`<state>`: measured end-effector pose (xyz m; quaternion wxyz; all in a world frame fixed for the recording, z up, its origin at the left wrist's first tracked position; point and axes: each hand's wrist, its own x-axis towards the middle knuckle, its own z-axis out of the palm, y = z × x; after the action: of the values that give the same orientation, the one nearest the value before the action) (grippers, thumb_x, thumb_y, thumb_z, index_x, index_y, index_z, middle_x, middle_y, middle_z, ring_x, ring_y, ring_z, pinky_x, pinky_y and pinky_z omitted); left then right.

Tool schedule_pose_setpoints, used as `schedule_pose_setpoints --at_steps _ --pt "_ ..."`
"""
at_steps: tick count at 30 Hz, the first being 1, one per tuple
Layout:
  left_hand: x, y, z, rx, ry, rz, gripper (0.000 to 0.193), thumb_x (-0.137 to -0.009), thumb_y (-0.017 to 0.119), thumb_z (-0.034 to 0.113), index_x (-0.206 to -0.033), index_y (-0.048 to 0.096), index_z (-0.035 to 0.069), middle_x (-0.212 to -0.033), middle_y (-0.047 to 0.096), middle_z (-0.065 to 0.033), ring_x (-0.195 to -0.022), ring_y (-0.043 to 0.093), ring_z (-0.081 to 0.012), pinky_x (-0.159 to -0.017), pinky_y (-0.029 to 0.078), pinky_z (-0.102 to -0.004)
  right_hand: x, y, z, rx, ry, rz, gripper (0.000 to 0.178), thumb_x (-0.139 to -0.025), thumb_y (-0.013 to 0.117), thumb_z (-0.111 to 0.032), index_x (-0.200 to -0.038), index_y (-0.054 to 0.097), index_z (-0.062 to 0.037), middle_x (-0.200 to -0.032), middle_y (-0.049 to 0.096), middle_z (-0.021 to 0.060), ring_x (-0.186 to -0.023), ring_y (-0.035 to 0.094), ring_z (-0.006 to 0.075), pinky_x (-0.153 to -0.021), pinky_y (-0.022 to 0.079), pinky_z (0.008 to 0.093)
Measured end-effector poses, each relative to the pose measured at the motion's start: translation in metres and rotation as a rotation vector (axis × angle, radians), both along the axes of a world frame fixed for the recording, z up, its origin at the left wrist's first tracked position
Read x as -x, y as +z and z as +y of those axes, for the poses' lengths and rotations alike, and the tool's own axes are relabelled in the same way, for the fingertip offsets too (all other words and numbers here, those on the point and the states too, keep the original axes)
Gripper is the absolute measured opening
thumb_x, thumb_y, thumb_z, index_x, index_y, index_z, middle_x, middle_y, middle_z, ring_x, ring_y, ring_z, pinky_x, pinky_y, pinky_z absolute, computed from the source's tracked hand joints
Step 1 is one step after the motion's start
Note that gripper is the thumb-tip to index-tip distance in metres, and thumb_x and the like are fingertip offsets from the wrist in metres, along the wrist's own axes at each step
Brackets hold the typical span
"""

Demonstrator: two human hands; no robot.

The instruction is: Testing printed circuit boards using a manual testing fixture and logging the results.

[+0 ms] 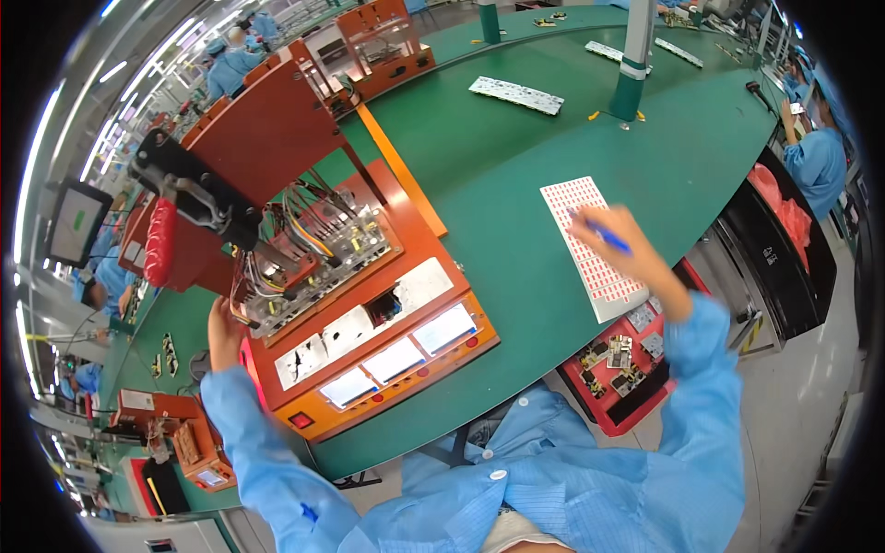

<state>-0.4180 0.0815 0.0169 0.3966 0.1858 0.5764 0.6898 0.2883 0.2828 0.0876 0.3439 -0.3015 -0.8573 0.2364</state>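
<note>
My right hand (619,241) is closed around a blue pen (607,236), above a white sheet of small red-marked labels (590,267) lying on the green table. My left hand (222,334) is at the left side of an orange test fixture (387,382), beside its wires. Its thumb and fingers look apart, though the fingertips are partly hidden. The fixture carries a clear plate with wires and probes (318,263), a lever with a red grip (160,241), and three small lit displays (395,359) on its front.
A red tray of circuit boards (619,364) sits at the table's near edge on my right. White board panels (516,95) and a grey-green post (632,64) stand farther back. A black bin with red bags (774,230) is at right. Co-workers in blue sit around.
</note>
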Motion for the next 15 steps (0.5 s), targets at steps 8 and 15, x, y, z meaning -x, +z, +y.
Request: schedule_pose_setpoints --at_steps 8,15 --pt "-0.253 0.046 -0.144 -0.056 0.167 0.345 0.052 -0.095 0.043 0.034 -0.131 0.041 -0.004 -0.133 0.045 -0.0166 -0.125 0.043 -0.029 -0.106 0.033 -0.0379 0.03 -0.075 0.301 -0.448 -0.619 -0.438 0.028 -0.079 0.054 -0.017 -0.105 0.047 -0.0083 -0.1 0.059 0.0175 -0.095 0.058 0.0371 -0.074 0.048 0.0512" --pt "-0.304 0.039 -0.264 0.202 0.533 0.375 0.035 -0.089 0.055 0.019 -0.117 0.052 -0.001 -0.112 0.057 -0.0121 -0.102 0.057 -0.0218 -0.089 0.045 -0.0334 0.041 -0.097 0.357 -0.118 -0.71 -0.564 0.042 -0.08 0.059 -0.028 -0.116 0.046 -0.0091 -0.107 0.062 0.0214 -0.098 0.059 0.0418 -0.08 0.047 0.0539"
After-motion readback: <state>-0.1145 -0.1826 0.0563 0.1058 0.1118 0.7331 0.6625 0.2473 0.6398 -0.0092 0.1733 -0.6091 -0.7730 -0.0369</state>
